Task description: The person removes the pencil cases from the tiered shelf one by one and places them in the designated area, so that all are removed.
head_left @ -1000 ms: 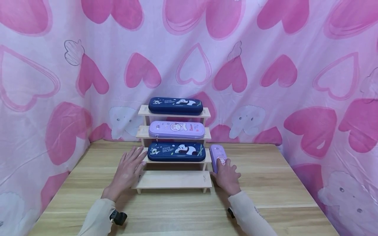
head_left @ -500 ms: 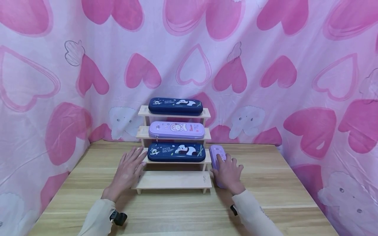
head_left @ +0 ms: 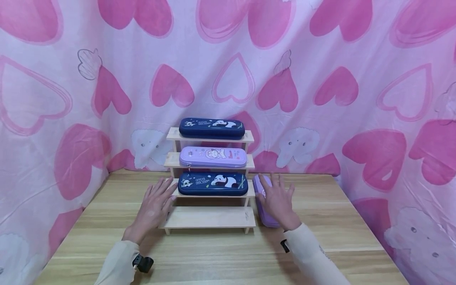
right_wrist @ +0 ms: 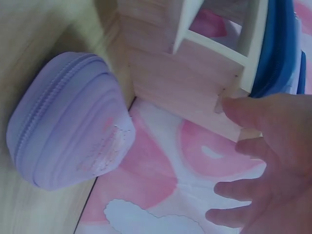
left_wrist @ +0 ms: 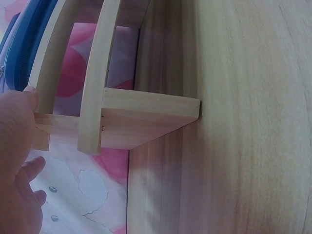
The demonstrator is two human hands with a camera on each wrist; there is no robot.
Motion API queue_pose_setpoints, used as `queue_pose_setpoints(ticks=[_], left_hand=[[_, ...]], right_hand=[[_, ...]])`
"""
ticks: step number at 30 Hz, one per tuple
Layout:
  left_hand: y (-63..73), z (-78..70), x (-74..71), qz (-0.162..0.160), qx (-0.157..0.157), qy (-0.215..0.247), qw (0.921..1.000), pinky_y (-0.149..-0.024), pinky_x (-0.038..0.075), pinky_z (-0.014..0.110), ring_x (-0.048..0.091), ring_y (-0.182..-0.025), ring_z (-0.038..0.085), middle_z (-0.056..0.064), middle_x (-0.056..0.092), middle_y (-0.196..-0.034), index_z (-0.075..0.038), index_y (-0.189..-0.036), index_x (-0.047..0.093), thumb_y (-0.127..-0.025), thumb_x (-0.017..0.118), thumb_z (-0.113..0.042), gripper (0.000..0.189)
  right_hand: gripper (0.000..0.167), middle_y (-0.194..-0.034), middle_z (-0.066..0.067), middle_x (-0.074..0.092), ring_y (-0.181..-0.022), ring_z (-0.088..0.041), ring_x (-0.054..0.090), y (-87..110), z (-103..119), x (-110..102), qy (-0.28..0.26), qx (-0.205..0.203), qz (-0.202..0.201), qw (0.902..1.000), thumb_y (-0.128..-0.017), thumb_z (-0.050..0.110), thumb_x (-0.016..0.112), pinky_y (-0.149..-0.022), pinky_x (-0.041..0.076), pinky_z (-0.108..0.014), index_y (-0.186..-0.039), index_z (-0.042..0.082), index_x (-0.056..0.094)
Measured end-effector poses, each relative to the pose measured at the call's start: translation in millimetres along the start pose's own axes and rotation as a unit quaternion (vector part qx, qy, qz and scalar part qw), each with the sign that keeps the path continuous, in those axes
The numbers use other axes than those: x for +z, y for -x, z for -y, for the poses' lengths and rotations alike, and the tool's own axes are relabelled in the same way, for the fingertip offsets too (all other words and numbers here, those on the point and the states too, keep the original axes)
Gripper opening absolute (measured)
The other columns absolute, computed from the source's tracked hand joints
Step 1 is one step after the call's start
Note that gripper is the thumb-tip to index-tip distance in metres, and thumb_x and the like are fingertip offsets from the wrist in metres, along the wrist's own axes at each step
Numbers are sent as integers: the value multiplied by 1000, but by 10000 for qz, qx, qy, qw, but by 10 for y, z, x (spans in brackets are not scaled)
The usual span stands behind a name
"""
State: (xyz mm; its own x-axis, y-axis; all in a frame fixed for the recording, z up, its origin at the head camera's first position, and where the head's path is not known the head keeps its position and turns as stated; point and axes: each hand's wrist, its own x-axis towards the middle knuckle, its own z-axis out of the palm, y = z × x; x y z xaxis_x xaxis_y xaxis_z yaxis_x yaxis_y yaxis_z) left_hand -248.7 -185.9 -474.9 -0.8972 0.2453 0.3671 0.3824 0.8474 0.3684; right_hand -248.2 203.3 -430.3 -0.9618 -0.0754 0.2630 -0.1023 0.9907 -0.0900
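My left hand (head_left: 151,209) lies at the left end of a wooden step rack (head_left: 210,217), fingers extended; in the left wrist view its thumb rests on a step's end. On the right, my right hand (head_left: 278,202) spreads its fingers over a purple pencil case (head_left: 267,221), partly hiding it. That case lies lengthwise on the table beside the rack. In the right wrist view the thumb is right at the rack's side, and the purple case sits apart from the fingers. A navy panda pencil case (head_left: 213,184) rests on the step between my hands.
Another purple pencil case (head_left: 213,156) lies one step higher, and a second navy pencil case (head_left: 211,128) tops the rack. The bottom step is bare. Behind the wooden table (head_left: 320,237) hangs a pink heart-patterned curtain (head_left: 235,31).
My right hand has come off the purple case's top, shifting right and spreading its fingers. The case now lies alongside the rack, nearer to me. My left hand has stayed put.
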Motion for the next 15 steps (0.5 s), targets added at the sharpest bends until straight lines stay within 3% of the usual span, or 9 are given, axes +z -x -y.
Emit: queue_pose_setpoints(ticks=[4, 9, 15], left_hand=[[2, 0, -7, 11, -23, -14, 10000, -121, 11, 66, 21, -152, 42, 16, 36, -161, -13, -148, 49, -105, 49, -28, 46], [2, -3, -2, 20, -43, -6, 10000, -121, 11, 66, 21, -152, 42, 16, 36, -161, -13, -148, 49, -105, 49, -29, 46], [-5, -6, 9, 14, -22, -8, 10000, -121, 12, 66, 21, -152, 41, 16, 37, -160, -13, -147, 50, -105, 50, -28, 46]], right_hand=[[66, -159, -25, 33, -148, -52, 24, 8, 6, -77, -126, -68, 86, 9999, -92, 33, 70, -106, 15, -85, -152, 23, 43], [69, -159, -23, 34, -148, -50, 26, 9, 52, -163, -275, -273, -78, 9992, -91, 28, 72, -106, 17, -84, -153, 24, 42], [68, -161, -20, 32, -150, -48, 22, 4, 187, -299, -530, -550, -130, 9970, -92, 38, 71, -108, 13, -82, -153, 26, 42]])
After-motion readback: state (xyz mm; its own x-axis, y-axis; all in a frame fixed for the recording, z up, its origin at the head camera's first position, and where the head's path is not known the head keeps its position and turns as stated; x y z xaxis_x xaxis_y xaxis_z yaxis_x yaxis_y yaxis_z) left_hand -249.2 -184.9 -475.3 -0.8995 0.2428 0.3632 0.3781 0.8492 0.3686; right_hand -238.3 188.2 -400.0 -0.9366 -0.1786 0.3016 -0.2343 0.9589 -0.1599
